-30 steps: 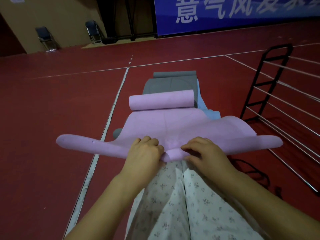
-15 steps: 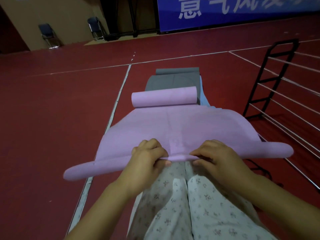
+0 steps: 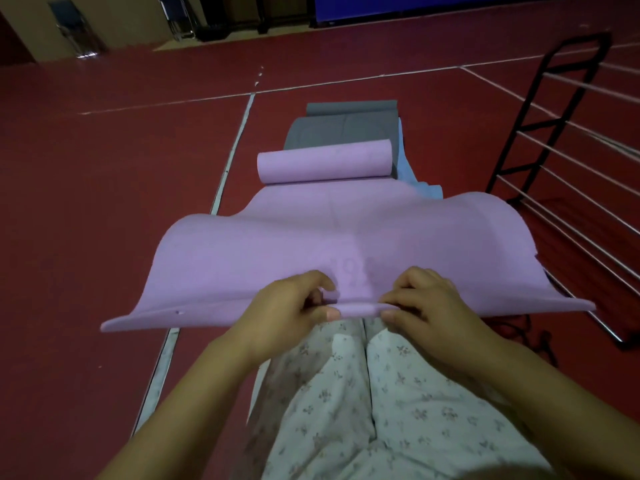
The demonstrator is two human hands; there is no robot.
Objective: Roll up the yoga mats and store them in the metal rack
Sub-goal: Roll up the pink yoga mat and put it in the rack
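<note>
Soft lilac foam yoga mat (image 3: 311, 244): near edge lifted above the lap, far end curled into a roll on the dark red floor (image 3: 86, 202). Left hand (image 3: 287, 310) and right hand (image 3: 426, 306) both pinch its folded near edge, fingers curled. Black metal rack with silver rods (image 3: 540, 140): standing right; grey mat (image 3: 343, 128) lies beyond the roll.

Near edge: the soft purple yoga mat (image 3: 242, 258) edge now curls into a small roll between left hand (image 3: 291, 306) and right hand (image 3: 426, 303).
Sides: mat flanks beside the hands have billowed higher.
</note>
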